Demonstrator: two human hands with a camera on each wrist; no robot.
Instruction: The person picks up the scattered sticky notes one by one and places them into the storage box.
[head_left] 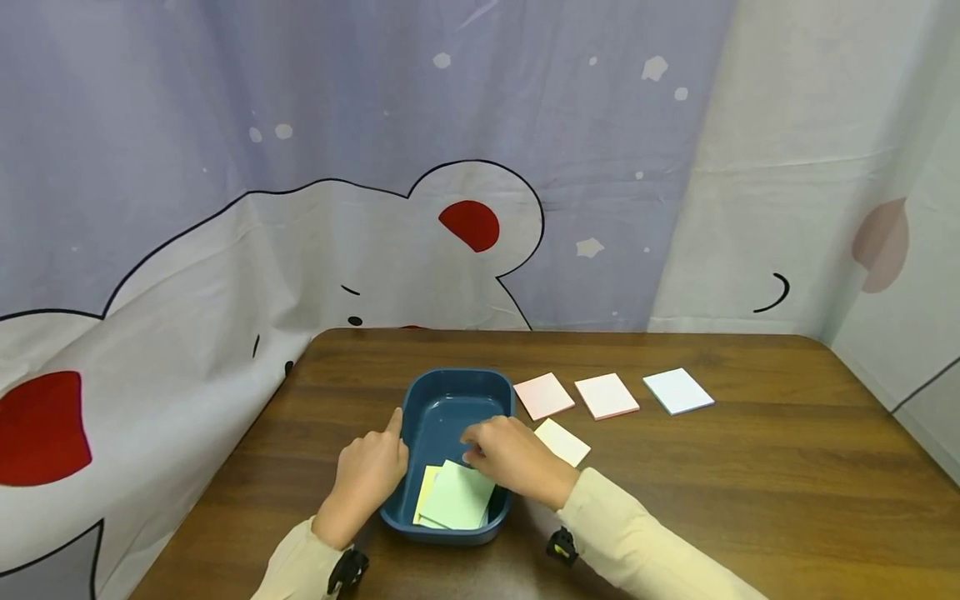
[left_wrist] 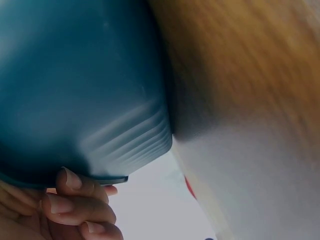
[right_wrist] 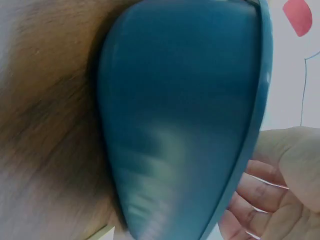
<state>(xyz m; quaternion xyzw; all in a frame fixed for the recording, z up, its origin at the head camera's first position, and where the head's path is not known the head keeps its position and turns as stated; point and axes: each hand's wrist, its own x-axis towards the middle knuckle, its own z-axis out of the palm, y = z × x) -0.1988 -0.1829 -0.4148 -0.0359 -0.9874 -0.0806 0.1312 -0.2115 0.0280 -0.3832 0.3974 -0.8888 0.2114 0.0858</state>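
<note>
A dark blue plastic bin stands on the table. My left hand holds its left rim; in the left wrist view curled fingers meet the outer wall just under the edge. Inside the bin's near end lies a pale green sticky note pad, overlapping a yellow one. My right hand reaches over the right rim, fingers loosely bent above the bin's inside. Nothing shows between those fingers, though the right wrist view hides part of them behind the bin wall.
Right of the bin lies a pale yellow pad, partly behind my right hand. Farther back are two pink pads and a light blue-edged pad. A printed curtain hangs behind the wooden table.
</note>
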